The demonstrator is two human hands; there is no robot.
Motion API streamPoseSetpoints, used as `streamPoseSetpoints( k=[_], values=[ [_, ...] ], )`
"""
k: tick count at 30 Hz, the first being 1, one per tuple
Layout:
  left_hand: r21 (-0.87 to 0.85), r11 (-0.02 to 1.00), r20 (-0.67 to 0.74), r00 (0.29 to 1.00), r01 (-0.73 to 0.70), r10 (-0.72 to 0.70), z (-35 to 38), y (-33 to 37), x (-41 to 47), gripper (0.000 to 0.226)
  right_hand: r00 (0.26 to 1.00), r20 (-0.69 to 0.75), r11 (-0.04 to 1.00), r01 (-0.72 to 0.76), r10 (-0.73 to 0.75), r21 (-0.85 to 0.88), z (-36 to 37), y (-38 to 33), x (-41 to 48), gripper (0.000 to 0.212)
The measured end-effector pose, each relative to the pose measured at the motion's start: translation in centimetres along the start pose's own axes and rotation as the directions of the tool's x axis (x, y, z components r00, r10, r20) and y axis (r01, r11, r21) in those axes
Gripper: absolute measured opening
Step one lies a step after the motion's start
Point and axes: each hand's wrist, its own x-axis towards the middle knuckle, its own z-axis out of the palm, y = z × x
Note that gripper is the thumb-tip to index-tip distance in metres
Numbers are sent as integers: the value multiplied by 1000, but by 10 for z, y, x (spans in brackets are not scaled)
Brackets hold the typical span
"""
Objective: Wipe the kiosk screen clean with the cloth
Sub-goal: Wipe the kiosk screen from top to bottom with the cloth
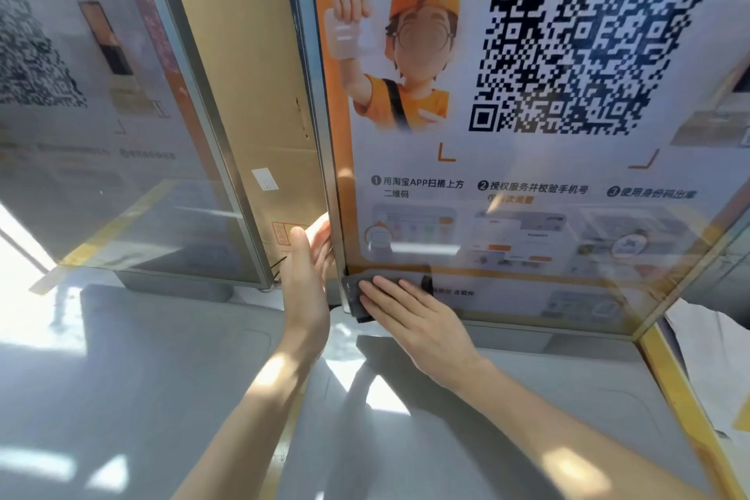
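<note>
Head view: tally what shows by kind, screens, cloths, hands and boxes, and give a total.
Kiosk screens: 2, right screen and left screen
Cloths: 1, dark cloth at the right screen's lower left corner
Hands: 2, right hand flat on the cloth, left hand at that screen's edge
Boxes: 1, cardboard box between the screens
Total: 6

The kiosk screen [527, 215] is glossy glass, smooth enough to mirror the room across its lower part, edged by a thin grey frame [329, 175] that looks like metal. The cloth [351, 294] at its lower left corner is dark, matt fabric. The neighbouring screen [101, 134] has the same shiny face. Between them stands matt brown cardboard [243, 93] bearing a white paper label [264, 179]. The grey counter [162, 357] is smooth with a dull sheen.
</note>
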Motion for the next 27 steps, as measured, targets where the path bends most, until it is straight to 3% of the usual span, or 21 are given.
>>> streamPoseSetpoints(
  k=[5,8,13,18,20,22,23,25,27],
  values=[
    [303,939,4,986,-161,168,10,-15,-29,40,955,-219,979,-199,202,39,-30,37,7,54],
    [426,889,20,984,-168,176,14,-45,-57,52,890,-330,950,-296,313,102,-42,54,23,54],
    [581,775,45,961,-249,275,26,-73,-75,74,938,-284,979,-177,199,102,-22,49,0,52],
    [650,735,45,975,-194,217,33,-88,-87,78,991,-133,998,-26,34,65,-12,46,-48,53],
    [584,808,-85,985,-74,152,38,-93,-90,79,992,-116,998,-33,39,51,-19,52,-54,52],
    [370,911,-245,965,184,-96,45,-90,-87,73,985,-142,995,-92,98,49,-32,61,-50,53],
    [243,913,-281,925,328,-258,49,-87,-85,67,977,-167,990,-129,136,53,-38,66,-45,54],
    [21,852,-245,829,523,-503,57,-84,-79,44,950,-232,978,-196,207,73,-48,72,-29,55],
    [-192,813,-185,793,549,-580,64,-84,-73,23,925,-285,968,-232,250,96,-52,74,-14,52]
  ],
)
